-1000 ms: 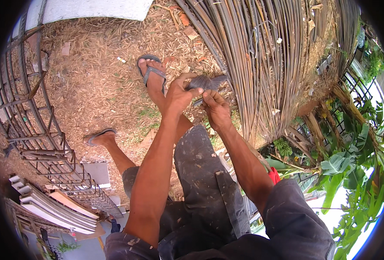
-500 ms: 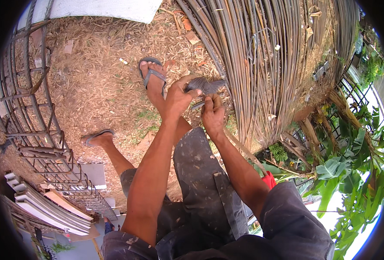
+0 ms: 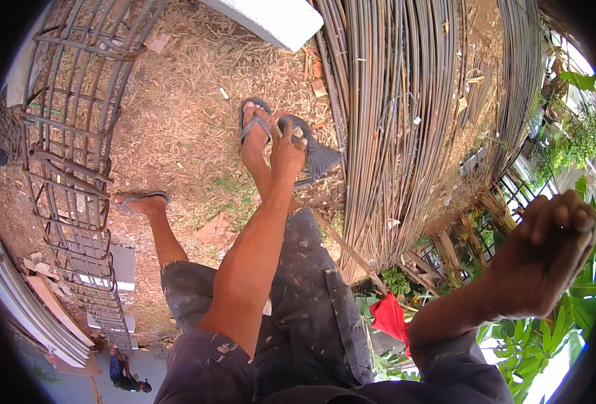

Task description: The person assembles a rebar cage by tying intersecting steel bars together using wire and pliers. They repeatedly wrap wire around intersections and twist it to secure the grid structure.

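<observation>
My left hand (image 3: 286, 155) is closed around a bundle of thin dark tie wire (image 3: 321, 160), out in front of my knee. The bundle is bent over at the top, and its loose ends fan out toward the right. A thin dark bar (image 3: 309, 181) shows just below the wires; whether my hand holds it I cannot tell. Far to the right, my right hand (image 3: 547, 259) is raised close to the camera. Its fingers are curled together, and whatever they may hold is hidden.
Long steel rods (image 3: 392, 121) lie bunched right of the wire. A rebar cage (image 3: 76, 141) runs down the left side. A white slab (image 3: 271, 20) is at the top, a red cloth (image 3: 390, 315) near my right arm. Another person (image 3: 126, 370) is at lower left.
My right hand has left the wire bundle and swung up to the far right. My left hand keeps the bundle, whose ends now hang lower. The whole view has shifted.
</observation>
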Available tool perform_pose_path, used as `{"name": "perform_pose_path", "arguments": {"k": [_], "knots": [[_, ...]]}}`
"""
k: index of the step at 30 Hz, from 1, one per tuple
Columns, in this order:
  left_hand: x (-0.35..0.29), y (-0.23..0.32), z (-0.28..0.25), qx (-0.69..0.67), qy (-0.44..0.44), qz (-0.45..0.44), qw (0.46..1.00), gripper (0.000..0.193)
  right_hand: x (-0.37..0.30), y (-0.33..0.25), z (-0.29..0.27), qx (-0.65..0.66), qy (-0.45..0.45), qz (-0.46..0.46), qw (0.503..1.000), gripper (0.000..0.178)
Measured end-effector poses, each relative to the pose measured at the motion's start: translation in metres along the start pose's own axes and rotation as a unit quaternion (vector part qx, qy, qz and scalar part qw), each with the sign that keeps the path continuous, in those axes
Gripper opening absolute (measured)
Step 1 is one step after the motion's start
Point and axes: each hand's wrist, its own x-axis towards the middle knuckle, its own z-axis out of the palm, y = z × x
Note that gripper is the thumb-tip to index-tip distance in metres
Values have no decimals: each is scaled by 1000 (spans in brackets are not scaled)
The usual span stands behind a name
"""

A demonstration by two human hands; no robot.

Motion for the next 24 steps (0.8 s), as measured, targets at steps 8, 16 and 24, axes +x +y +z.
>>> {"name": "perform_pose_path", "arguments": {"k": [8, 16, 24], "knots": [[-172, 123, -228, -673, -145, -62, 723, 41, -126, -48, 92, -451, -359, -58, 815, 19], [-237, 150, -481, -672, 185, 110, 709, 36, -238, -172, 118, -245, -481, -187, 821, 22], [-378, 186, -612, -674, 321, 345, 568, 22, -244, -156, 123, -179, -485, -369, 772, 13]]}}
